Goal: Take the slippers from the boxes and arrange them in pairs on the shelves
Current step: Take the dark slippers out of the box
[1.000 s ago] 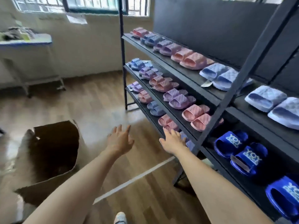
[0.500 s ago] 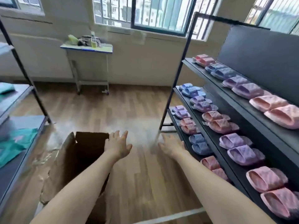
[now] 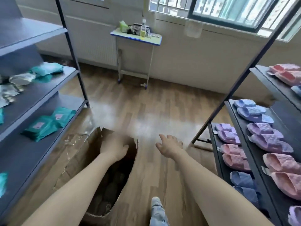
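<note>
The step in hand looks like fetching slippers. The left hand (image 3: 114, 148), blurred, fingers loose and empty, reaches over the open box (image 3: 78, 158) at lower left, where dark slippers (image 3: 110, 190) lie. The right hand (image 3: 169, 145), spread and empty, hangs mid-frame above the floor. The next move calls for gripping a matching pair and carrying it to the shelves (image 3: 281, 111) at right.

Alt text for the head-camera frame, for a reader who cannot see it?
A person's left hand reaches over an open cardboard box on the wooden floor, the right hand spread open beside it. To the right, a dark rack holds pink, purple and blue slippers in pairs.
</note>
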